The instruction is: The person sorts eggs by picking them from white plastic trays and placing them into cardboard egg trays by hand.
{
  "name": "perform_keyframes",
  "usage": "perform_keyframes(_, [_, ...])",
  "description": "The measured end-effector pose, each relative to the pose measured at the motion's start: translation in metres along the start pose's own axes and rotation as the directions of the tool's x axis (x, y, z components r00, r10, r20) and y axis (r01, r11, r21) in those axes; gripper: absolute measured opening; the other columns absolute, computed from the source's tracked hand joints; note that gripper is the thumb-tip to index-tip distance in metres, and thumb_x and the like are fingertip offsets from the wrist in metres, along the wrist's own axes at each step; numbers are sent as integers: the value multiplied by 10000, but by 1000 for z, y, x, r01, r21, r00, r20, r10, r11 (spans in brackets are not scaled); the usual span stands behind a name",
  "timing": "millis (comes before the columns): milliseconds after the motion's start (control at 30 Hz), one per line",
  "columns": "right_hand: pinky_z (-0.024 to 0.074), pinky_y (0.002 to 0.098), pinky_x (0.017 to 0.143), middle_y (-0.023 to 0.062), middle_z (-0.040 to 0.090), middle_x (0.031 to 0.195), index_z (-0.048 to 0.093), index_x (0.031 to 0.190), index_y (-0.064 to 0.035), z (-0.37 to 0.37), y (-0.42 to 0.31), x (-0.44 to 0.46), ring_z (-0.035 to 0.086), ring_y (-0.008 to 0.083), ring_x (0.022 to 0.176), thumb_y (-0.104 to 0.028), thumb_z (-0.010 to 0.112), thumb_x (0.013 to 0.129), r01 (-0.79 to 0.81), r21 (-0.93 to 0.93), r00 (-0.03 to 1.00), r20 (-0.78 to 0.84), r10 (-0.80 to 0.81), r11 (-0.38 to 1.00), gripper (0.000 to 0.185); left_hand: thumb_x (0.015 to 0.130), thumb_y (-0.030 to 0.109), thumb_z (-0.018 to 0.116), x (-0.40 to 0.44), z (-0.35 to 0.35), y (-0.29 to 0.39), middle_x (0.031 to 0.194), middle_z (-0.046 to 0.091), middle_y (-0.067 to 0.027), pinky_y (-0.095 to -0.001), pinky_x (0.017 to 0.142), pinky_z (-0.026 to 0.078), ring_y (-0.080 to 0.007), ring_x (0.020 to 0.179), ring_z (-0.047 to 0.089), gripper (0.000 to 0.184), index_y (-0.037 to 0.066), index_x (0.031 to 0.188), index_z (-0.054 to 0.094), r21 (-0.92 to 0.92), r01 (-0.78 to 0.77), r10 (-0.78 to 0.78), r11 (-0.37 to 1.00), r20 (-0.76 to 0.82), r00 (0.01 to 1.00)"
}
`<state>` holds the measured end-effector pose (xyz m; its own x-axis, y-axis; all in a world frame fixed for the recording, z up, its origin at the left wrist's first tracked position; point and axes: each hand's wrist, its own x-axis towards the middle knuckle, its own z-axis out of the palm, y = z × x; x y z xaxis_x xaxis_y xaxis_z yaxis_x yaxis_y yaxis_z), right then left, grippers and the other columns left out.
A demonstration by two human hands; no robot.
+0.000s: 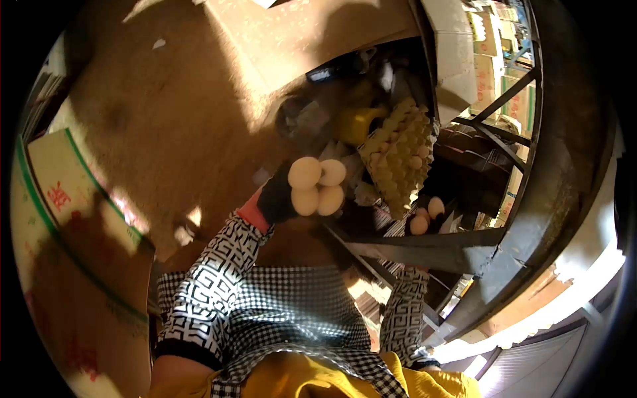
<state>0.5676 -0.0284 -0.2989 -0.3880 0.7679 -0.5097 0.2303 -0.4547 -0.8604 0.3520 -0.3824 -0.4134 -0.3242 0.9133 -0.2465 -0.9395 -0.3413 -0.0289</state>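
Observation:
My left hand (275, 198), in a dark glove with a reddish cuff, is closed around several light brown eggs (304, 174) bunched together. My right forearm (405, 302), in a black-and-white patterned sleeve, reaches under a dark metal bar. Beyond that bar, two eggs (419, 223) sit against what looks like the dark glove of my right hand (438, 219). Most of that hand is hidden in shadow and behind the bar. Just past them a cardboard egg tray (398, 156) stands tilted, with an egg (416, 161) in one of its cups.
A dark metal frame (431, 249) crosses in front of my right arm. Yellow plastic (361, 125) and clear wrapping lie behind the tray. Cardboard boxes (66, 205) stand at the left, and more cartons (488, 73) at the upper right. The brown floor (166, 113) is partly shaded.

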Motion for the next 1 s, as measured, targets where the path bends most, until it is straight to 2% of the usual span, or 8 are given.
perform_keyframes(100, [547,375,721,99,622,1136,573,1261,6,-4,12,89,623,221,879,-361,581,979,132,-75,989,78,-126,988,463,940,533,559,22,-21,17,1296,562,-169,-447,968,535,-297,1153,592,664,13,1345,485,-204,45,29,978,347,937])
perform_keyframes(167, [543,373,705,111,638,1092,599,1234,18,7,11,138,628,219,835,-348,608,968,212,-261,974,-21,-225,942,452,898,596,585,6,-60,21,1299,567,-136,-437,982,521,-275,1144,593,708,51,1341,502,-128,-20,10,992,-81,997])
perform_keyframes(333, [498,340,593,46,670,881,650,1138,6,74,-8,229,631,162,750,-383,616,956,138,-699,939,-132,-316,702,430,977,359,560,26,-42,68,1311,531,-155,-342,894,531,-227,1136,571,439,11,1245,547,57,-25,14,998,196,981])
perform_keyframes(500, [497,348,723,92,690,1009,670,1144,15,87,-14,276,622,201,841,-372,670,919,233,-818,972,211,-102,526,448,996,398,517,21,-49,73,1334,534,-139,-380,1016,464,-226,1173,568,515,-18,1299,518,51,18,-25,999,147,989])
perform_keyframes(733, [519,321,767,136,694,1071,637,1184,41,109,-46,236,655,192,899,-338,714,867,264,-601,945,317,-79,755,501,941,379,624,36,-76,62,1361,542,-160,-386,1041,485,-259,1201,574,657,13,1436,393,288,-15,-26,957,140,990])
perform_keyframes(800, [524,336,798,158,692,1079,637,1170,45,81,-41,270,661,223,914,-328,719,860,321,-799,932,172,-318,509,491,956,342,608,38,-78,54,1355,545,-163,-371,1020,496,-256,1189,581,616,15,1433,396,-6,37,-36,999,117,992])
perform_keyframes(867, [524,373,862,152,694,1113,630,1190,29,124,-39,219,670,295,970,-312,703,870,161,-943,770,-65,-635,292,473,971,301,588,38,-65,62,1301,575,-133,-331,933,536,-207,1114,612,556,26,1421,409,204,20,-47,979,127,991])
perform_keyframes(1000, [444,414,1003,189,611,1281,544,1331,-16,84,-19,251,578,361,1181,-359,614,925,362,-915,764,181,-619,179,536,999,414,512,34,-70,59,1393,506,-129,-400,1085,413,-240,1260,519,575,34,1419,412,78,-6,-9,997,200,980])
